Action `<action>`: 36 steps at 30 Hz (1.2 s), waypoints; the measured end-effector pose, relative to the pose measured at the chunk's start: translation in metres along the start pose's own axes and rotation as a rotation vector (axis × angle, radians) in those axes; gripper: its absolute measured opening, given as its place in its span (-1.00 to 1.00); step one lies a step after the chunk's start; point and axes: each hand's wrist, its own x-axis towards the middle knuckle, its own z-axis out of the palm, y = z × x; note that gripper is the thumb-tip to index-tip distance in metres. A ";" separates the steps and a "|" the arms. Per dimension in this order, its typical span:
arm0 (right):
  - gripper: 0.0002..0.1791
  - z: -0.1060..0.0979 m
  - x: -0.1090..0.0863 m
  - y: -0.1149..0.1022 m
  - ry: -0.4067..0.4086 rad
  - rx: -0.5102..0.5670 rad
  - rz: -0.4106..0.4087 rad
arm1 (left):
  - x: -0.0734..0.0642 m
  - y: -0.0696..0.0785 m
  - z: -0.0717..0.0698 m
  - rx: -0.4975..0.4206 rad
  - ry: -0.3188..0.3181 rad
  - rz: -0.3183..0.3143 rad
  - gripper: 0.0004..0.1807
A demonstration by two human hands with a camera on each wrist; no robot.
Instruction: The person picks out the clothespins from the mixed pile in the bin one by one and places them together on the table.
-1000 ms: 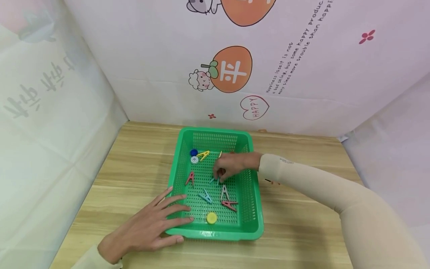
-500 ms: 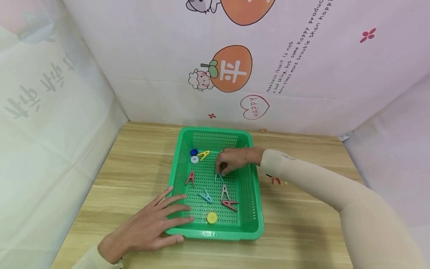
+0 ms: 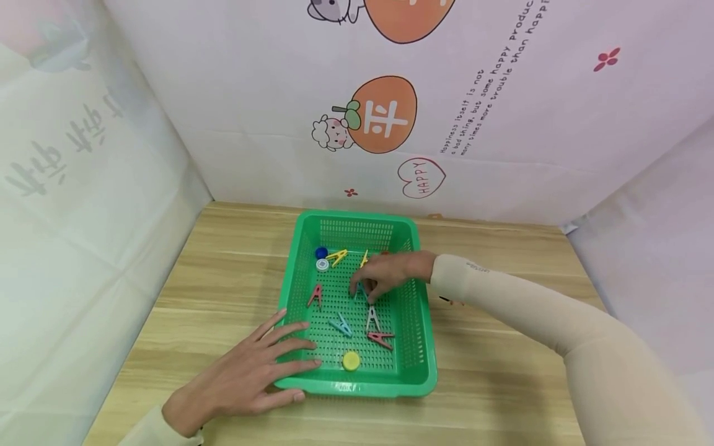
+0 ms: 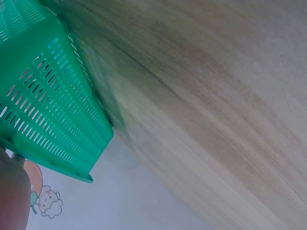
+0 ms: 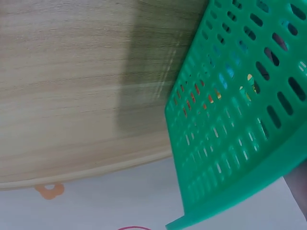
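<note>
A green plastic basket [image 3: 357, 389] stands on the table in the head view. My left hand [image 3: 245, 365] rests on its near left rim, fingers spread over the edge. Inside the basket, my right hand [image 3: 382, 275] reaches down with thumb and index finger apart around a blue clothespin [image 3: 361, 288]; the palm hides part of it. Nearby lie a white clothespin [image 3: 372, 318], a red clothespin [image 3: 381, 339], a light blue clothespin [image 3: 341, 324], another red clothespin [image 3: 315, 296] and a yellow clothespin [image 3: 337, 257]. A second yellow clothespin [image 3: 365, 257] shows behind the right hand.
Round caps lie in the basket: a yellow cap [image 3: 351, 361], a white cap [image 3: 322, 265] and a blue cap [image 3: 321, 253]. Small items [image 3: 450, 301] show on the table beside the right forearm. Printed cloth [image 3: 251, 111] surrounds the wooden table [image 3: 223, 279].
My right hand lifted a clothespin slightly and shifted away; now it is lower and nearer, with thumb and index finger wider apart. The left hand has stayed on the rim.
</note>
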 end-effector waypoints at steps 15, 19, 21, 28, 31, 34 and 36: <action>-0.53 -0.005 -0.003 0.000 -0.004 -0.109 -0.003 | 0.001 0.000 0.000 0.009 0.011 0.010 -0.53; -0.50 -0.006 -0.003 0.000 0.032 -0.062 0.026 | 0.001 0.000 0.000 0.007 0.010 0.006 -0.53; -0.49 -0.005 -0.001 -0.001 0.062 -0.051 0.040 | 0.000 0.000 0.000 0.006 0.007 0.001 -0.52; -0.55 0.001 0.009 -0.005 0.129 -0.124 0.105 | 0.000 0.000 0.000 0.001 0.001 -0.005 -0.52; -0.55 0.003 0.012 -0.007 0.136 -0.153 0.141 | 0.000 0.001 0.001 -0.003 -0.001 -0.009 -0.51; -0.55 0.003 0.014 -0.008 0.136 -0.164 0.166 | 0.000 0.000 0.001 -0.002 -0.001 -0.010 -0.51; -0.53 0.004 0.015 -0.009 0.135 -0.174 0.172 | 0.000 0.000 0.001 -0.001 -0.002 -0.011 -0.51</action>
